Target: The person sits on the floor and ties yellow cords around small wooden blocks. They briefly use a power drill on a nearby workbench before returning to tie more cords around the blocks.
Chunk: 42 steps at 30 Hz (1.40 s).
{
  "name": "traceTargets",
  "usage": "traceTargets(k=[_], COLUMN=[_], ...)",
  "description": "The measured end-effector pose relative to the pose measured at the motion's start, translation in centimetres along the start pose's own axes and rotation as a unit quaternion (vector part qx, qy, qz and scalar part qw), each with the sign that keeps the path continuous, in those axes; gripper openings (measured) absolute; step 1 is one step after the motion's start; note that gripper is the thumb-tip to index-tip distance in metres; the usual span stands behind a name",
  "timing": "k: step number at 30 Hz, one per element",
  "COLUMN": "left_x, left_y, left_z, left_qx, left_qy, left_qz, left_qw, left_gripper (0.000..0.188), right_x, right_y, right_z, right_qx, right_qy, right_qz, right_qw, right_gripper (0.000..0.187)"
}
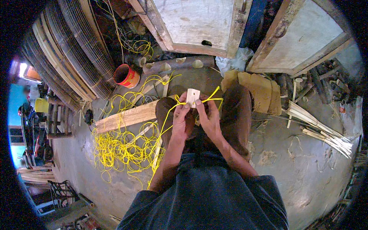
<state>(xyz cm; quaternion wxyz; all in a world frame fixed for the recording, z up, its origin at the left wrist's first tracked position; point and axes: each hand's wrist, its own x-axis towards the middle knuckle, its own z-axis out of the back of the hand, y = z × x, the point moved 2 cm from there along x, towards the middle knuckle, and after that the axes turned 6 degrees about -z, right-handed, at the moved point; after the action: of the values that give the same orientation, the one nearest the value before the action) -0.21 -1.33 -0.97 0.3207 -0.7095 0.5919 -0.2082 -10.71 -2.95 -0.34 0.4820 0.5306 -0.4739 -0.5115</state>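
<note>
Nearest, a dark shirt [214,195] hides the lap. Between the knees, the left hand [179,118] and right hand [209,119] hold a small wood block [193,98], each grip closed in a pinch; the fingers behind it are mostly hidden. Yellow cord [166,124] runs out on both sides of the block; whether it threads through, I cannot tell. Its loops tangle on the floor [268,191] to the left, partly over a plank [128,117] whose right end meets the left knee. Pale strips [326,132] lie right. Farther stand a red bucket [127,76], its bottom obscured, and framed panels [193,25], cut off above.
</note>
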Motion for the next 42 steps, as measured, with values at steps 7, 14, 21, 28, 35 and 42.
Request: traceTargets(k=[7, 14, 21, 28, 35, 42], left_x=[-1.7, -3.4, 1.0, 1.4, 1.9, 1.8], left_y=[0.0, -5.2, -1.9, -0.6, -2.2, -4.3], left_z=[0.0, -0.8, 2.5, 0.8, 3.1, 4.1], left_qx=[0.048, 0.485, 0.351, 0.352, 0.357, 0.368], left_qy=[-0.077, 0.027, -0.041, 0.101, 0.053, 0.010], left_qz=[0.139, 0.108, 0.173, 0.018, -0.024, 0.020], left_qw=[0.986, 0.867, 0.919, 0.930, 0.932, 0.929], left_gripper=[0.040, 0.025, 0.047, 0.040, 0.033, 0.032], right_x=[1.0, 1.2, 1.1, 1.8, 0.9, 1.7], right_y=[-2.3, -1.0, -1.5, -3.0, -2.3, -1.7], right_z=[1.3, 3.2, 2.1, 4.4, 6.0, 9.7], right_qx=[-0.039, -0.068, 0.144, 0.077, 0.237, 0.318], right_qy=[-0.009, -0.017, 0.079, 0.014, -0.026, -0.121], right_qz=[-0.004, 0.003, -0.027, -0.047, -0.154, -0.127], right_qw=[0.999, 0.998, 0.986, 0.996, 0.959, 0.932], right_gripper=[0.027, 0.021, 0.020, 0.037, 0.036, 0.016])
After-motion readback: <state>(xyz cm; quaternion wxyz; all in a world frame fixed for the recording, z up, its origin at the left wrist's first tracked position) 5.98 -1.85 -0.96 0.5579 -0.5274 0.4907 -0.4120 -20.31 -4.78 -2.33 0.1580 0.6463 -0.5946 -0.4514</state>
